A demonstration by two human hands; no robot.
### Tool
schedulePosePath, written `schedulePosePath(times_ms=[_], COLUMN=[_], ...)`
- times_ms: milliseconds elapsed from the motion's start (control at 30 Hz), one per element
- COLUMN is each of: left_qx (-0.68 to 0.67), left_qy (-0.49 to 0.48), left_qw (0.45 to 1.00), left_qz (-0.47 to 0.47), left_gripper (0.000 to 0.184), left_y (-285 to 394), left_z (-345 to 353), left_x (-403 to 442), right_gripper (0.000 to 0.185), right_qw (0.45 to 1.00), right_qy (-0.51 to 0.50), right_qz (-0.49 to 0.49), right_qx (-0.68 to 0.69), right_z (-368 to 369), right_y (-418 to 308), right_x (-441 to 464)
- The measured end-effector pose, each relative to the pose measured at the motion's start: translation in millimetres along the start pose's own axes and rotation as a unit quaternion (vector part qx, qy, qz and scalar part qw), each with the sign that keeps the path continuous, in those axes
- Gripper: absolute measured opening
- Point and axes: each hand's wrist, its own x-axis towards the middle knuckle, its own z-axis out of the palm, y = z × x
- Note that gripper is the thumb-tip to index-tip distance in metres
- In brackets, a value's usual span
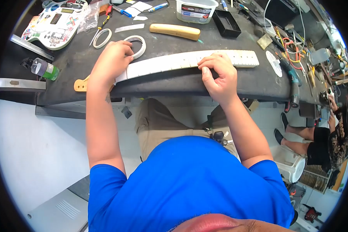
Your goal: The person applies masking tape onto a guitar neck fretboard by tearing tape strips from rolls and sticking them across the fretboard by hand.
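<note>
A guitar neck [158, 65] lies across the near part of the bench, its fretboard side covered in white strips that look like masking tape. At its left end the bare wooden headstock [80, 86] sticks out past my wrist. My left hand [111, 63] is closed over the neck near the headstock, fingers bent at the far edge. Just beyond those fingers rests a roll of masking tape [142, 49]. My right hand [220, 77] lies on the neck toward its wide end, fingers curled and thumb against the forefinger; anything pinched there is hidden.
A second tape roll [103, 38], steel ruler [129, 28], wooden block [174, 31], black box [226, 24] and plastic tub [196, 11] lie beyond the neck. A stickered guitar body [54, 24] is at left. A power drill [293, 79] sits right; another person [317, 135] is beyond.
</note>
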Motion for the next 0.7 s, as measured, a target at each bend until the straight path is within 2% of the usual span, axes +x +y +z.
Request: schedulePosePath(times_ms=[67,167,200,300,400,467,567,600,700], left_qx=[0.049,-0.08,-0.197,-0.249,-0.205,-0.188,-0.163,-0.178,-0.127], left_qy=[0.019,0.08,0.085,0.071,0.112,0.132,0.183,0.156,0.152], left_qw=[0.996,0.993,0.976,0.965,0.967,0.967,0.954,0.958,0.966], left_qz=[0.078,0.014,0.036,0.049,0.101,0.109,0.173,0.162,0.166], left_gripper=[0.028,0.019,0.016,0.017,0.017,0.017,0.03,0.037,0.036], left_y=[-8.4,43.8,55.8,106.8,132.0,141.2,139.7,141.3,144.3], left_z=[3.2,-6.0,-4.4,-9.0,-3.5,-2.9,1.1,-1.2,-2.6], left_x=[3.0,-12.1,-16.1,-37.6,-50.9,-60.2,-66.7,-70.5,-77.0], right_gripper=[0.003,0.006,0.01,0.014,0.017,0.018,0.015,0.016,0.014], right_qw=[1.0,0.999,0.998,0.986,0.988,0.978,0.966,0.963,0.962], right_qy=[0.0,0.034,0.033,0.045,0.052,0.046,0.012,-0.013,-0.044], right_qz=[-0.001,0.029,0.049,0.095,0.04,0.081,0.115,0.124,0.121], right_qx=[-0.004,0.018,0.034,0.132,0.138,0.188,0.23,0.24,0.241], right_z=[-0.6,4.0,5.4,16.6,22.6,27.8,21.5,15.8,9.7], right_y=[-0.6,-8.3,-14.1,-43.0,-64.0,-63.3,-70.3,-72.2,-75.0], right_x=[-0.7,6.3,9.4,26.2,40.8,39.7,41.8,41.0,40.2])
